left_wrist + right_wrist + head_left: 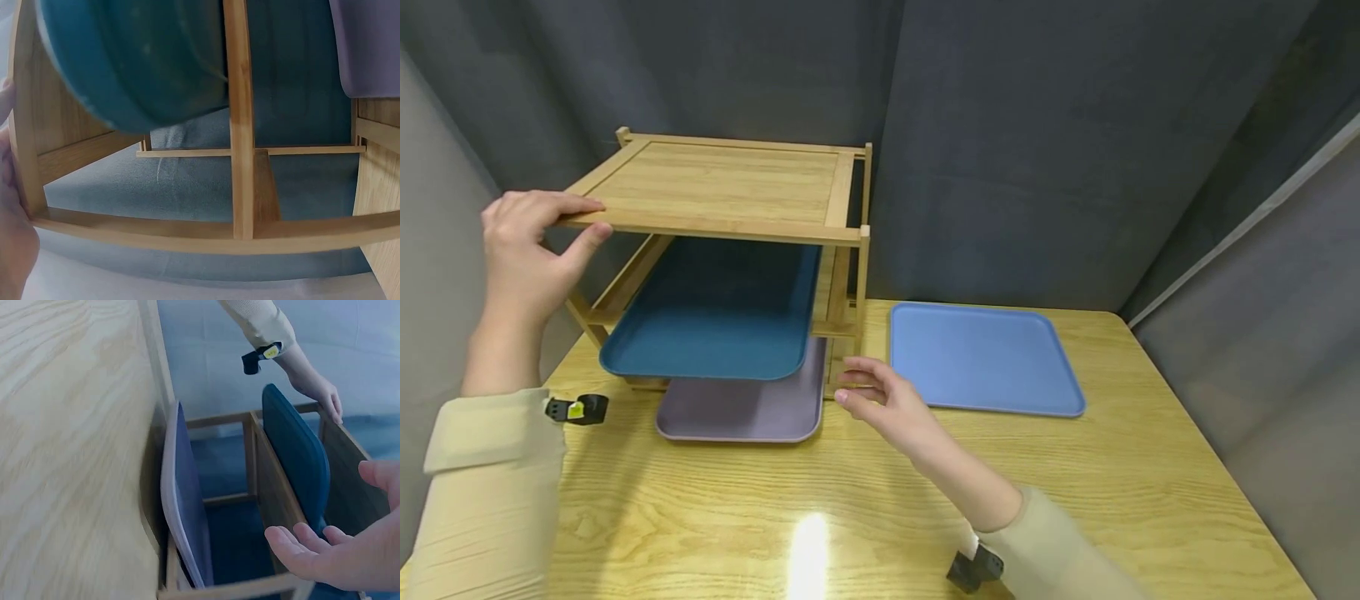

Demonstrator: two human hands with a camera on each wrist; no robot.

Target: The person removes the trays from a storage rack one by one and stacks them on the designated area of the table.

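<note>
— What does the left hand have hold of?

— The front left corner of the bamboo rack's top shelf, fingers above, thumb beneath. The rack stands on the worktop.

— And the right hand?

— Fingers relaxed and spread, holding nothing, just beside the rack's front right post. The teal tray sits on the middle shelf, the mauve tray below it, the light blue tray beside the rack.

Three trays: one dark teal tray, one mauve tray, one light blue tray. One bamboo rack with three tiers. Two hands, left hand and right hand. One wooden desk.
</note>
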